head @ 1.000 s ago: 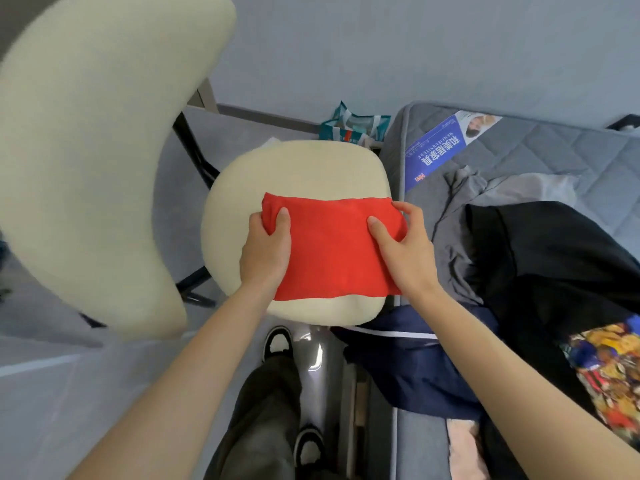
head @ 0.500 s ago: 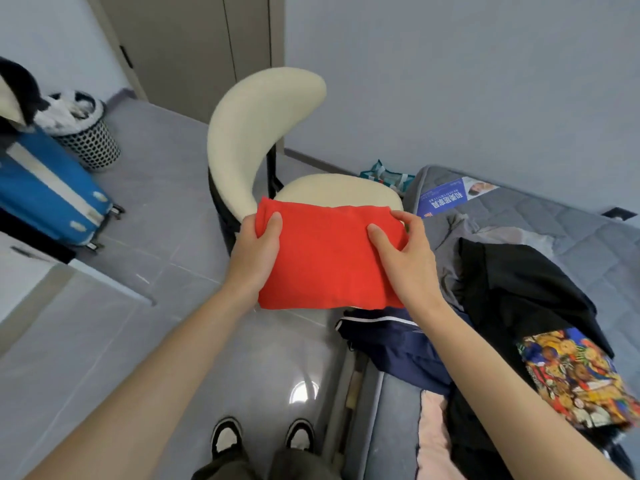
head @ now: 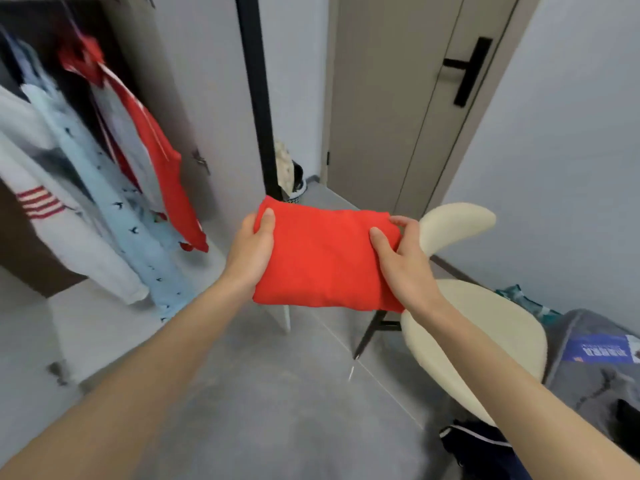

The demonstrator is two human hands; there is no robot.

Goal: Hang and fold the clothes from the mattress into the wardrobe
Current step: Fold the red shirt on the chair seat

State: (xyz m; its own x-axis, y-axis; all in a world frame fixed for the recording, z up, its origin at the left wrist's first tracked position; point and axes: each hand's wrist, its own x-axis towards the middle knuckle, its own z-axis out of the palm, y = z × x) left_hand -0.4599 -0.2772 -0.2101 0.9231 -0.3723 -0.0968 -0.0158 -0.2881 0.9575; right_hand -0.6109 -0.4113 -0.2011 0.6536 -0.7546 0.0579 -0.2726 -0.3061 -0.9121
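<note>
Left hand (head: pixel 251 251) and right hand (head: pixel 403 261) each grip an end of the folded red garment (head: pixel 322 261), keeping it flat and folded for carrying toward the wardrobe (head: pixel 69 133).

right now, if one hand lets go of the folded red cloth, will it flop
Probably flops: the folded red garment is soft cloth, held at both ends by the left hand and right hand. Likely light; pinches alone carry it.

Grey floor (head: pixel 277 410) spreads below the right grip (head: pixel 405 268). A cream chair (head: pixel 491 317) stands on it just beneath. Further right, the mattress (head: pixel 585 327) carries a blue leaflet (head: pixel 602 348) and dark clothes (head: pixel 485 448).
</note>
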